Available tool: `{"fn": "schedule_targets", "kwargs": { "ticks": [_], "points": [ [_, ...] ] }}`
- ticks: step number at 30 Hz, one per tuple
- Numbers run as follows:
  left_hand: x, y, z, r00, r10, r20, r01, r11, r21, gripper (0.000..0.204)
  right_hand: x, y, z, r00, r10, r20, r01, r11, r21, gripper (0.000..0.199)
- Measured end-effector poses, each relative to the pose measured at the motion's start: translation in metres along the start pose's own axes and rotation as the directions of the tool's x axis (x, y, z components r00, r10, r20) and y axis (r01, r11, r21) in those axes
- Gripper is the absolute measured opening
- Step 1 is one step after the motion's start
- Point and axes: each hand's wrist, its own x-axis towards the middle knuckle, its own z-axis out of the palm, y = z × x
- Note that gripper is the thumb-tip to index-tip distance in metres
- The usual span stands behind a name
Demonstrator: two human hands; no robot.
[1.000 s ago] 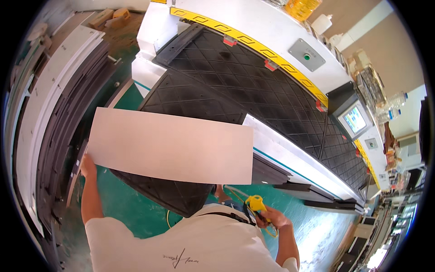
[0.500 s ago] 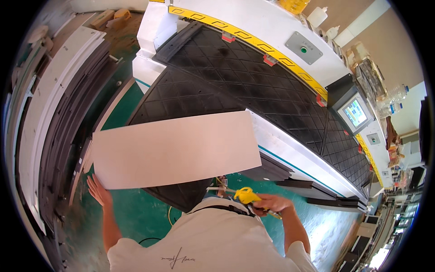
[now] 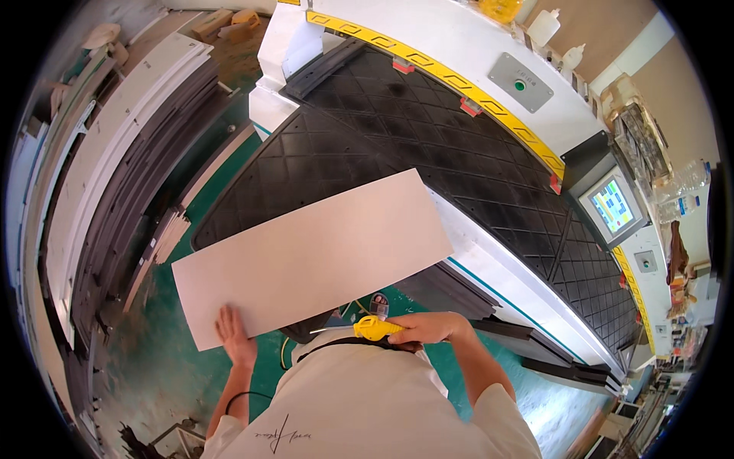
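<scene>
A long, pale rectangular panel [image 3: 313,260] lies slanted across the corner of a black, grid-grooved machine bed [image 3: 367,122]. Its near left part sticks out past the bed. My left hand [image 3: 236,335] rests on that part, by the near edge, with the fingers laid apart on the upper face; whether the thumb is under the panel is hidden. Close to my waist, my right hand [image 3: 432,329] is wrapped round a yellow air blow gun [image 3: 375,328], whose thin nozzle points left.
Stacked dark and white boards [image 3: 126,145] stand on the left. Behind the bed runs a white machine beam [image 3: 451,30] with a yellow strip and a touchscreen [image 3: 612,203]. Dark boards [image 3: 527,340] lie low at right. A black hose [image 3: 248,394] loops beside my left arm.
The panel has turned, its right end going farther away and its left end coming nearer. My left hand has moved right onto it. The blow gun has swung left in my right hand.
</scene>
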Motion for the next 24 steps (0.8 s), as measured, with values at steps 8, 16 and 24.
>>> {"fn": "schedule_targets", "kwargs": {
  "ticks": [8, 16, 24],
  "points": [
    [0.039, 0.083, -0.004, 0.945, 0.241, 0.223, -0.248, 0.969, 0.006, 0.084, -0.071, 0.087, -0.038, 0.169, -0.322, -0.931, -0.147, 0.926, -0.347, 0.026],
    [0.054, 0.087, -0.077, 0.910, 0.278, 0.308, -0.255, 0.960, -0.114, 0.088, -0.089, 0.043, 0.007, 0.975, -0.014, -0.221, 0.008, 1.000, -0.028, 0.026],
    [0.152, 0.054, -0.240, 0.941, 0.237, 0.242, -0.149, 0.931, -0.332, 0.035, -0.117, 0.076, -0.014, 0.499, 0.035, -0.866, 0.212, 0.964, 0.161, 0.047]
  ]
}}
